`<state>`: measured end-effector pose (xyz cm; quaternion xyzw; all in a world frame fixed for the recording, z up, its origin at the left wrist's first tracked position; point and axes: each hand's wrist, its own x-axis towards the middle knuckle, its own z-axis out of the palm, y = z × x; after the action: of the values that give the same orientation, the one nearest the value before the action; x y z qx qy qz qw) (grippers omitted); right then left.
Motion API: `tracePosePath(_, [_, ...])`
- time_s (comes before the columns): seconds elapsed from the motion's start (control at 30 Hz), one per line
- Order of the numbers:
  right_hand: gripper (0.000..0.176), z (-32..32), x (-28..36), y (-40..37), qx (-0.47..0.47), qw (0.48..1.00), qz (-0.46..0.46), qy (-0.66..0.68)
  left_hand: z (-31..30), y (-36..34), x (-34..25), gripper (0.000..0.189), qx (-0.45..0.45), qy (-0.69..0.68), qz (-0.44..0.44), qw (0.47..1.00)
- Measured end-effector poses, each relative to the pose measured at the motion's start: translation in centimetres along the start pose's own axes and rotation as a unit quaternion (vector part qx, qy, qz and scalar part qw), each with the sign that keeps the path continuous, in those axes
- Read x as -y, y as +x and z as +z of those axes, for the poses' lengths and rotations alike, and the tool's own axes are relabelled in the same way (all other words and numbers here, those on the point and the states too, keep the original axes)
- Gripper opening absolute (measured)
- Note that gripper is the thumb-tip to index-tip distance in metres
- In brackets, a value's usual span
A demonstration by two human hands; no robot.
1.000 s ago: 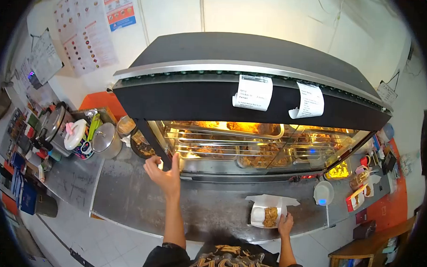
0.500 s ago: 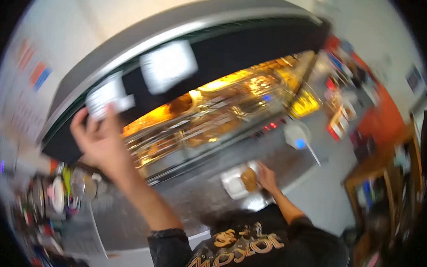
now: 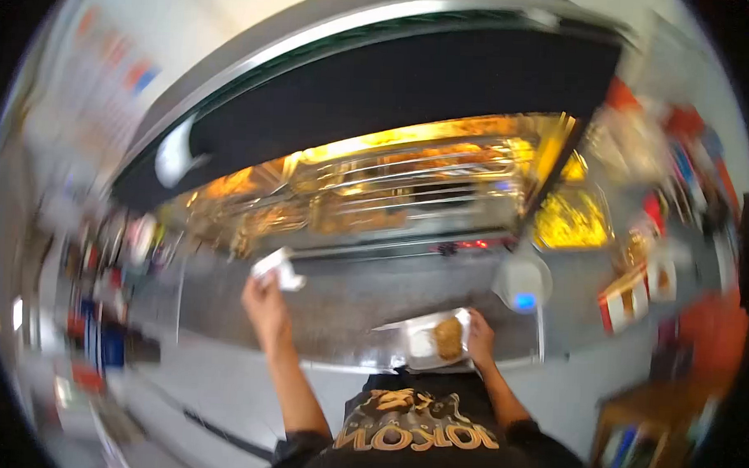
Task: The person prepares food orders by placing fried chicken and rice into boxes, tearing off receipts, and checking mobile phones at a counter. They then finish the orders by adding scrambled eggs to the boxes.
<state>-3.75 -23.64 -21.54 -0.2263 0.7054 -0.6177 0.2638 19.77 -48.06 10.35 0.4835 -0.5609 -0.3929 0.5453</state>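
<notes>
Pinched in my left hand (image 3: pixel 269 313) is a small white paper slip (image 3: pixel 279 269), held over the left part of the metal counter (image 3: pixel 356 287). At the counter's front edge, my right hand (image 3: pixel 480 341) grips the right rim of a white takeaway tray (image 3: pixel 438 362). In that tray a browned, crusty piece of food (image 3: pixel 448 337) lies on the right, with something white (image 3: pixel 422 343) on its left; blur hides the exact kind. Another white paper (image 3: pixel 175 154) hangs on the left of the black hood (image 3: pixel 396 78), well above my left hand.
A lit food display (image 3: pixel 417 182) with several metal pans runs behind the counter. To its right stand a container of yellow food (image 3: pixel 571 220) and a round whitish bowl (image 3: pixel 523 282). Red-and-white boxes (image 3: pixel 624 300) lie further right. Blurred goods crowd the left side.
My left hand has come down from the hood with a white slip in it. One paper now shows on the hood instead of two. The tray, still in my right hand, sits nearer my body.
</notes>
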Motion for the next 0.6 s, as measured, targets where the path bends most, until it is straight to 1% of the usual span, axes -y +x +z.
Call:
tracePosePath(0.03, [0.031, 0.5, -1.9, 0.4, 0.024, 0.998, 0.013, 0.052, 0.1, 0.8, 0.5, 0.012, -0.013, -0.022, -0.02, 0.999])
tracePosePath(0.07, [0.028, 1.2, -1.9, 0.5, 0.027, 0.999, 0.026, 0.039, -0.8, 2.7, 2.8, 0.013, -0.007, -0.105, -0.009, 0.994])
tracePosePath(0.1, [0.026, 1.7, -1.8, 0.1, 0.01, 1.0, -0.006, -0.029, -1.2, 3.1, 2.8, 0.016, 0.005, -0.122, -0.009, 0.992])
tracePosePath(0.13, [0.031, 0.9, 1.2, 0.0, 0.018, 0.995, -0.014, -0.095, -0.8, 2.7, 0.4, 0.019, -0.016, -0.118, -0.029, 0.992])
tracePosePath(0.17, [0.036, 0.5, 2.4, -0.2, 0.015, 0.991, 0.019, -0.132, -0.2, 3.1, 1.1, 0.023, 0.001, -0.163, -0.019, 0.986])
tracePosePath(0.2, [0.038, 0.2, 2.5, -0.2, 0.009, 0.989, -0.005, -0.146, 0.2, 3.2, 1.1, 0.025, 0.009, -0.17, -0.028, 0.985])
tracePosePath(0.23, [0.038, 0.6, 2.5, -0.1, 0.024, 0.988, -0.013, -0.154, -0.1, 3.5, 1.2, 0.025, 0.018, -0.183, -0.03, 0.982])
tracePosePath(0.3, [0.042, 1.3, 2.3, -0.2, 0.0, 0.986, -0.01, -0.164, 0.0, 3.9, 0.9, 0.026, 0.024, -0.195, -0.026, 0.98])
tracePosePath(0.33, [0.042, 0.1, 1.2, -0.1, 0.009, 0.989, -0.016, -0.145, 1.5, 2.1, -0.6, 0.026, 0.019, -0.184, -0.008, 0.983])
tracePosePath(0.4, [0.043, 0.9, 0.9, 0.0, -0.001, 0.99, 0.004, -0.141, 1.1, 2.6, -0.5, 0.025, 0.016, -0.195, -0.008, 0.981])
tracePosePath(0.43, [0.043, 0.8, 0.9, 0.1, -0.003, 0.99, -0.005, -0.144, 0.9, 2.6, -0.6, 0.025, 0.014, -0.203, -0.004, 0.979])
tracePosePath(0.5, [0.044, 0.7, 1.8, 0.0, -0.007, 0.99, 0.016, -0.143, 0.3, 2.8, -0.9, 0.029, 0.018, -0.204, 0.002, 0.979])
tracePosePath(0.53, [0.044, 0.5, 2.1, 0.1, -0.009, 0.989, 0.011, -0.146, 0.1, 2.7, -1.2, 0.029, 0.016, -0.21, 0.002, 0.977])
tracePosePath(0.6, [0.045, 0.3, 2.6, 0.1, -0.011, 0.985, 0.018, -0.173, -0.4, 2.5, -3.0, 0.033, 0.002, -0.223, 0.014, 0.975])
